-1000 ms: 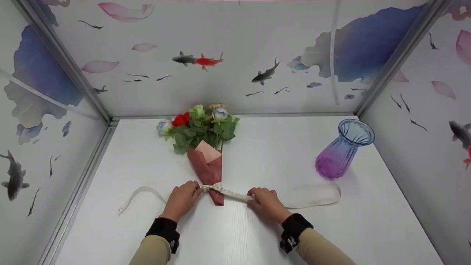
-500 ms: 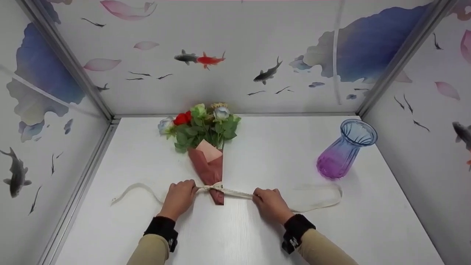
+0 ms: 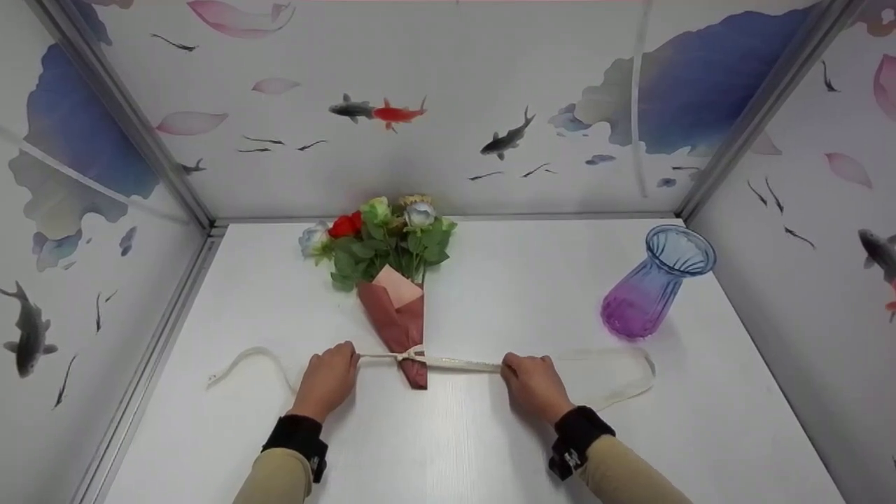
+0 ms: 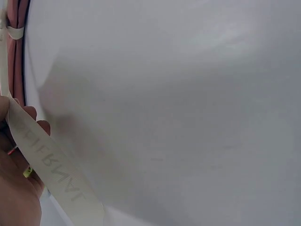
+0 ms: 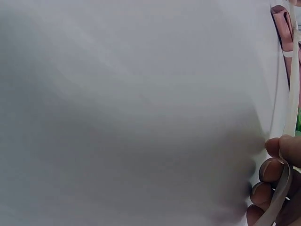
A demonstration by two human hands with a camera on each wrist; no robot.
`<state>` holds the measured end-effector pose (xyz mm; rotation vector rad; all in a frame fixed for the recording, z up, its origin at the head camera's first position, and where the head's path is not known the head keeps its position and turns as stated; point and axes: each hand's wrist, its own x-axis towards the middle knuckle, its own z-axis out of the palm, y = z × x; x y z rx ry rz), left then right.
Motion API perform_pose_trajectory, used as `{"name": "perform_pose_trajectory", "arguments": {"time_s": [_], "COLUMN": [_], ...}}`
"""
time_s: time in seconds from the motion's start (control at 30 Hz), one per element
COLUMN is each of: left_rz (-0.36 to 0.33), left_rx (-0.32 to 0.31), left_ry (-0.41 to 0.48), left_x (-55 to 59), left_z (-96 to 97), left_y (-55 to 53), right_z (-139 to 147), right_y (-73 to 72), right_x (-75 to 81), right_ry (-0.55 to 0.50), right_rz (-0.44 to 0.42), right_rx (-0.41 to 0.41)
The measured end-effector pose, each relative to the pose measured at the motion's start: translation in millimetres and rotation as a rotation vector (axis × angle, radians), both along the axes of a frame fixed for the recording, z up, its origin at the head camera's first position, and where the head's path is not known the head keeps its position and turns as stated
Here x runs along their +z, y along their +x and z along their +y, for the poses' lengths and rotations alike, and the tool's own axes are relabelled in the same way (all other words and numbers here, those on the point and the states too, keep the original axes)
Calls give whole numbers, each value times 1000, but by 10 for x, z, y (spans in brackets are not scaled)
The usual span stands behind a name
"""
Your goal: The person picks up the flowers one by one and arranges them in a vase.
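A bouquet (image 3: 392,241) of red, pale green and pale blue flowers lies on the table, its stems wrapped in dark red paper (image 3: 393,322). Around the lower wrap runs a cream ribbon (image 3: 462,364), crossed in a knot on the front. My left hand (image 3: 326,378) pinches one side of the ribbon left of the wrap; lettering shows on its loose tail (image 4: 56,169) in the left wrist view. To the right, my right hand (image 3: 535,385) grips the other side between thumb and fingers (image 5: 272,169). Both stretches between hands and knot look straight.
A blue and purple glass vase (image 3: 654,283) stands at the right of the white table (image 3: 448,448). Loose ribbon ends lie beyond both hands, the right one in a long loop. Printed panels (image 3: 420,161) enclose the back and sides.
My hands have moved apart, the left one leftward and the right one rightward. The ribbon between them has drawn straighter, and its knot looks smaller. The bouquet stays in place.
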<state>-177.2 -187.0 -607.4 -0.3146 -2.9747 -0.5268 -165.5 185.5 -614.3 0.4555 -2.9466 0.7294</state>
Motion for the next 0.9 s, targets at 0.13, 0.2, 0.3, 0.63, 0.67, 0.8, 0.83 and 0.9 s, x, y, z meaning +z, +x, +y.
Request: {"name": "perform_pose_trajectory", "arguments": {"time_s": [0.13, 0.2, 0.3, 0.63, 0.67, 0.8, 0.83, 0.9], "left_rz": [5, 7, -6, -79, -84, -112, -117, -119], "left_rx": [10, 11, 25, 107, 113, 142, 147, 152], "left_ry": [3, 17, 51, 74, 78, 96, 99, 99], "left_x": [3, 8, 19, 19, 22, 45, 53, 56], "left_z": [-58, -84, -126, -278, -289, -336, -347, -370], "left_y": [15, 21, 27, 50, 52, 58, 58, 59], "right_z": [36, 54, 88, 241, 253, 293, 303, 323], "right_y": [-2, -7, -14, -8, -9, -19, -20, -25], "right_x": [10, 16, 17, 34, 37, 35, 32, 24], "right_ry": [-5, -5, -4, 11, 9, 12, 13, 13], "right_rz": [-22, -31, -41, -28, -39, -53, -53, -49], "right_rx": [-32, -41, -48, -75, -78, -90, -93, -104]}}
